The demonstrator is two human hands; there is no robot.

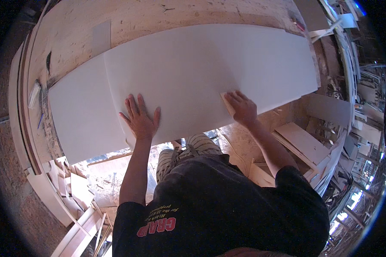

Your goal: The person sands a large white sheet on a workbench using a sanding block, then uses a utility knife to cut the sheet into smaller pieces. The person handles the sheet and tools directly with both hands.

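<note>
The one view comes from a wide fisheye at the left side of the person's head; it looks down past the shirt (240,210), which sits below both hands and nearest the lens; the left hand (140,120) and right hand (240,107) come farther off, near mid-view; beyond them the sheet (171,64) and bench (145,19) bow with the lens; right of the right hand, the view reaches out to wood pieces (302,141), farther away.
</note>
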